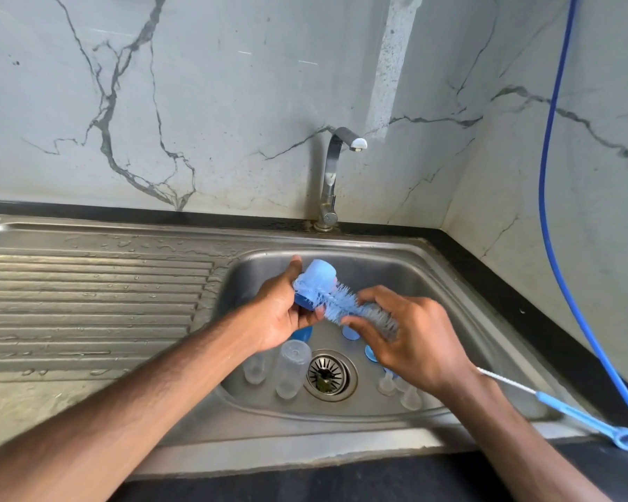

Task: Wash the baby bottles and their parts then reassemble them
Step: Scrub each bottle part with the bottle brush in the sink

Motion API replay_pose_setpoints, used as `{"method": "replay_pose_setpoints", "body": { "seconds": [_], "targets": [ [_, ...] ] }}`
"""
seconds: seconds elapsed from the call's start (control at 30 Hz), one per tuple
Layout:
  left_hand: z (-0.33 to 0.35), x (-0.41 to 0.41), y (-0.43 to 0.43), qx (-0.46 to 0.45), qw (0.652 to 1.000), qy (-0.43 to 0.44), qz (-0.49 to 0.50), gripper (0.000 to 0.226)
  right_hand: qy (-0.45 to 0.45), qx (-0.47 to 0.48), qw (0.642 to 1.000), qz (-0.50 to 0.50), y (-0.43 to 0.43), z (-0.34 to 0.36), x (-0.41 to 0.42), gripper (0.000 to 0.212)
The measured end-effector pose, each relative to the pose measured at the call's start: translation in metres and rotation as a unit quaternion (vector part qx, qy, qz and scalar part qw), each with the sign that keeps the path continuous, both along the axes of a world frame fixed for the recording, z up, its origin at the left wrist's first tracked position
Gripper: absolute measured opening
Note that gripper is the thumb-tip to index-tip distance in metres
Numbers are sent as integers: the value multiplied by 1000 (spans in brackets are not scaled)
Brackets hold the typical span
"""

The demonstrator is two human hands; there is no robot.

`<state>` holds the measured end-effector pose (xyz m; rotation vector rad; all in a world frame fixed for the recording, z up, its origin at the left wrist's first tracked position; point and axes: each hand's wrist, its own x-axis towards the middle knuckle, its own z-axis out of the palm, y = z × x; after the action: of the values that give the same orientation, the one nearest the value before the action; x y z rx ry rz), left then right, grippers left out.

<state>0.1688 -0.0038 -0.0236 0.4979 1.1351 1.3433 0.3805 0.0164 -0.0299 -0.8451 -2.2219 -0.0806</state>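
1. Baby bottle cap [319, 275] — a light blue dome on a darker blue ring — is held in the air above the back left part of the sink [432, 277] basin, with the dome tilted up and away from the person.
2. The left hand [283, 313] clamps the cap. The thumb lies on the far side and the fingers are curled under the ring.
3. A bottle brush [356, 309] lies across the space between the two hands. Its blue bristles press against the side of the cap, and its grey bristles run toward the right hand.
4. The right hand [414, 342] is closed round the grey-bristled end of the brush, fingers over the top and thumb beneath.
5. Two clear baby bottles [292, 367] stand side by side on the basin floor, just left of the drain strainer [327, 375]. I cannot tell which end is up.
6. Blue rings [350, 333] lie on the basin floor below the hands, partly hidden by them.
7. Clear nipples [387, 385] sit right of the drain, near the right wrist.
8. A thin brush [559, 402] with a blue handle rests on the sink's right rim, its wire end pointing toward the right wrist.
9. The faucet [332, 175] rises behind the basin with its spout turned right.
10. A blue hose [548, 175] hangs down the right wall, and the drainboard [87, 302] on the left carries water drops.
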Motion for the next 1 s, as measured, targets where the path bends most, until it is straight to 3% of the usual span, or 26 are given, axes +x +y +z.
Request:
{"method": "replay_pose_setpoints", "body": {
  "seconds": [0.4, 0.57, 0.67, 0.8, 0.9, 1.0],
  "targets": [
    [4, -4, -6, 44, 990, 28, -128, 75, 30, -12, 997, -64, 12, 0, 7, 42],
    [5, -5, -8, 115, 956, 77, -258, 56, 19, -60, 992, -107, 17, 2, 10, 39],
    [2, -1, -9, 141, 940, 152, -271, 40, 22, -72, 990, -118, 17, 3, 15, 36],
    [-11, -5, -4, 189, 900, 331, -212, 33, 65, -66, 988, -127, 15, 5, 16, 36],
    [-17, -9, -2, 201, 880, 390, -180, 34, 25, -74, 995, -67, 12, 0, 10, 36],
    [-18, -7, -1, 228, 864, 417, -166, 36, 24, -72, 994, -80, 19, 0, 10, 36]
  ]
}}
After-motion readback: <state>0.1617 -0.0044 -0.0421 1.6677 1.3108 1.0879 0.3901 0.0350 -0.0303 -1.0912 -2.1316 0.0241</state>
